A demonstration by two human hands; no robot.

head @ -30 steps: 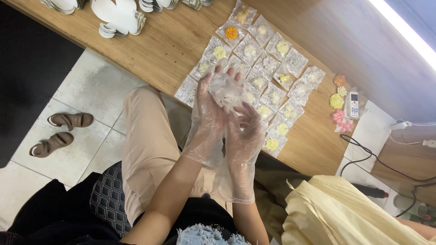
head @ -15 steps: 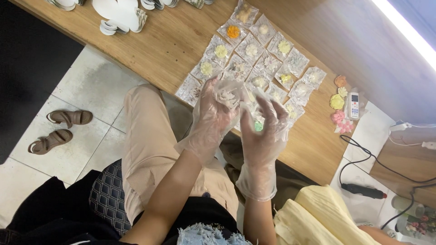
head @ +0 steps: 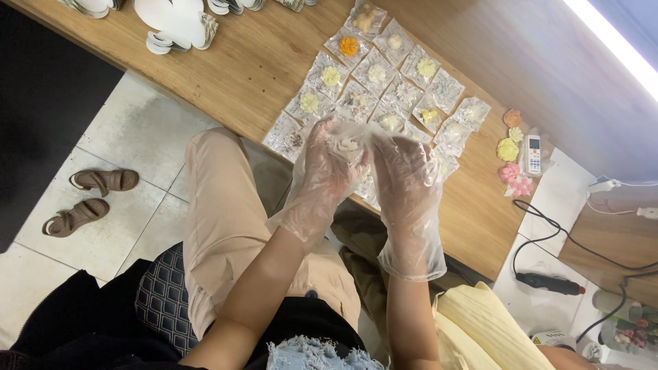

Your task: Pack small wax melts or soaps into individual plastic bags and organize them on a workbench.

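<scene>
Together, my gloved left hand [head: 327,168] and right hand [head: 404,179] are closing around a clear packet [head: 351,140], above the desk [head: 260,62] edge beside rows of packets [head: 391,89].

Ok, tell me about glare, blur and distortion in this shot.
Head view: a blown-out light strip runs across the top right corner; the left hand and right hand in clear gloves look slightly soft; the wooden table is tilted diagonally but sharp.
</scene>
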